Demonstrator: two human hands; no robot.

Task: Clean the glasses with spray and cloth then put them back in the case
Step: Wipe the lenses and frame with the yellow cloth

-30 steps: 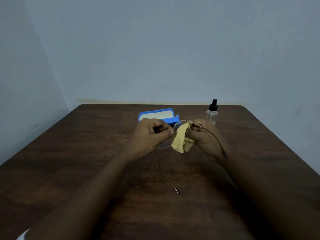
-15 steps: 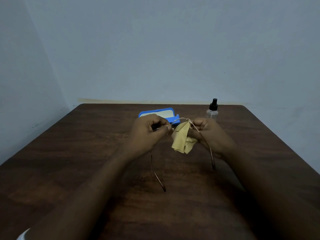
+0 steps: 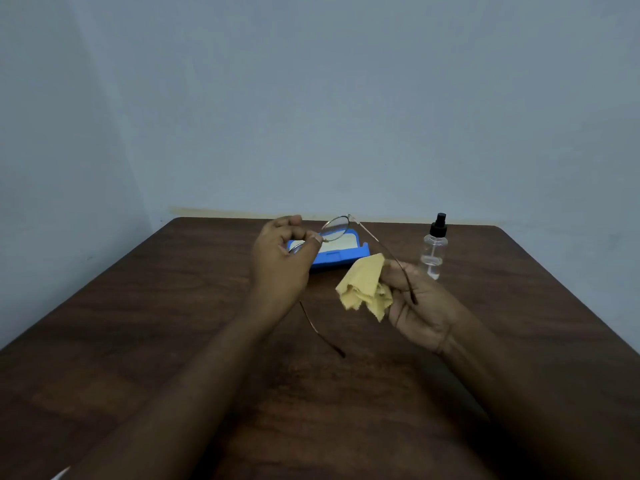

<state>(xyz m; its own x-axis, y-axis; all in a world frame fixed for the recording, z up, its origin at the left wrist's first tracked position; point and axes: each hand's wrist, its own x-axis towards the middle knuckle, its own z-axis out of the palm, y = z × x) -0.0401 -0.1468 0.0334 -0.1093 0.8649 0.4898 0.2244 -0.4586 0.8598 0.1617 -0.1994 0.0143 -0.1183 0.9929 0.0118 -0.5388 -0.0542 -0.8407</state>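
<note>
The left hand [image 3: 280, 261] held the glasses [image 3: 335, 228] up above the counter [image 3: 173, 323], its thumb and fingers [image 3: 294, 223] curled and pinching the frame near the bridge. One lens stood clear to the right of the thumb and the other was mostly hidden behind the hand. One temple hung down below the left wrist. The other ran down and right across the right hand [image 3: 420, 313]; whether it touched that hand could not be told. The right hand's fingers were pressed together on a crumpled yellow cloth [image 3: 363, 287], held apart from the lenses. Behind the hands a blue case [image 3: 341, 261] lay open on the counter, pale lining showing. A clear spray bottle [image 3: 434, 251] with a black top stood upright just right of it.
</note>
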